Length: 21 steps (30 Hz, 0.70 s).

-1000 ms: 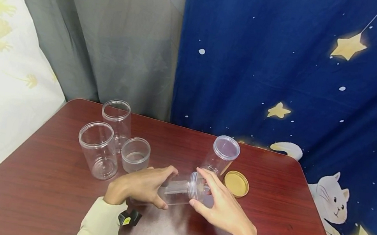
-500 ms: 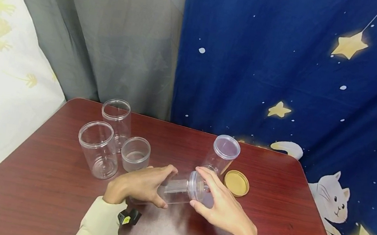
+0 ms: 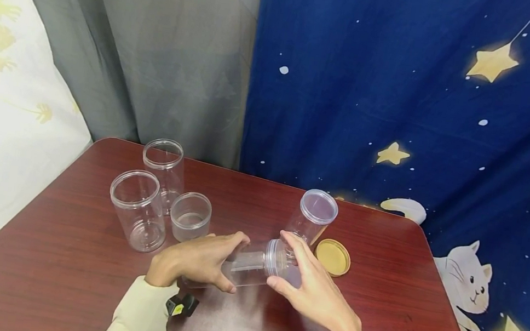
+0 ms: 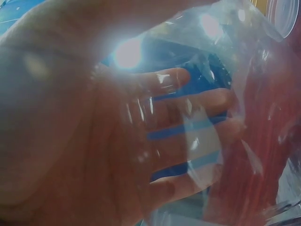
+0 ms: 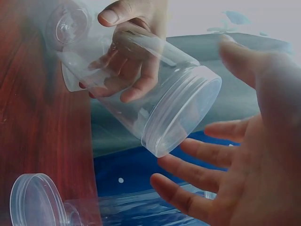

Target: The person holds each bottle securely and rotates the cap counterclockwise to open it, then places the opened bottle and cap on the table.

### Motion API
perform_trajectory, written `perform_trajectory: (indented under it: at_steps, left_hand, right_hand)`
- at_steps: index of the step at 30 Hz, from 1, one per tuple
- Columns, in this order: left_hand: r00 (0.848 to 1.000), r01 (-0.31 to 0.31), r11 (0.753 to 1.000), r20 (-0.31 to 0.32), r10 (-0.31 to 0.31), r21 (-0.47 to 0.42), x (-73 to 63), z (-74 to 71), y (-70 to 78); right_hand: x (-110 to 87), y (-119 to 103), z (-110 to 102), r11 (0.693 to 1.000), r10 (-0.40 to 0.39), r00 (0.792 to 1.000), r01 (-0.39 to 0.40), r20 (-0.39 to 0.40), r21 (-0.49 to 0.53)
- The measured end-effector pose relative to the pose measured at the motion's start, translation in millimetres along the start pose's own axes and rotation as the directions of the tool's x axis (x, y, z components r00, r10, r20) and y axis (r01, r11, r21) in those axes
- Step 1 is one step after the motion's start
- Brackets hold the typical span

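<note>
A clear plastic jar (image 3: 248, 267) lies on its side in the air above the table, its clear screw lid (image 3: 275, 258) pointing right. My left hand (image 3: 200, 259) grips the jar's body, the fingers wrapped around the far side, as the left wrist view shows through the plastic. Beside the lid is my right hand (image 3: 318, 292), its fingers spread. In the right wrist view those fingers (image 5: 197, 172) stand apart from the lid's rim, with a gap showing between them. Part of the jar's base end is hidden behind the left hand.
Two tall lidless clear jars (image 3: 136, 224) and a short clear tub (image 3: 190, 222) stand at the left. Behind the right hand stands a clear jar with a translucent lid (image 3: 318, 207). A gold lid (image 3: 332, 259) lies beside it on the reddish-brown table (image 3: 403, 293).
The fingers of my right hand have spread and come off the lid they were around. My left hand and the jar have hardly moved.
</note>
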State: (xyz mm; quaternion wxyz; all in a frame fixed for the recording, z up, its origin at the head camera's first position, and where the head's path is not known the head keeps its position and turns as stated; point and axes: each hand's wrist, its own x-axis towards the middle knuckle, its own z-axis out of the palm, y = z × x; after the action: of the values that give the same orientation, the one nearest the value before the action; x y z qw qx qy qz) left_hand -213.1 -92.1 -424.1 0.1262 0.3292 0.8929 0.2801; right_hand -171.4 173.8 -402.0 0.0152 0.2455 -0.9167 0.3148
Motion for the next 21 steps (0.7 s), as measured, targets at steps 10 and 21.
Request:
perform_trajectory:
  at_steps: [10,21]
  left_hand:
    - [1.000,0.006,1.000,-0.004,-0.006,-0.002,0.5,0.9,0.0]
    - [1.000,-0.004,1.000,-0.001,0.004,-0.003,0.6,0.4,0.8]
  right_hand:
    - [2.6,0.2,1.0,0.998,0.069,0.998,-0.069,0.008,0.007]
    - [2.4,-0.5,0.5,0.995,0.103,0.994,-0.103,0.028,-0.011]
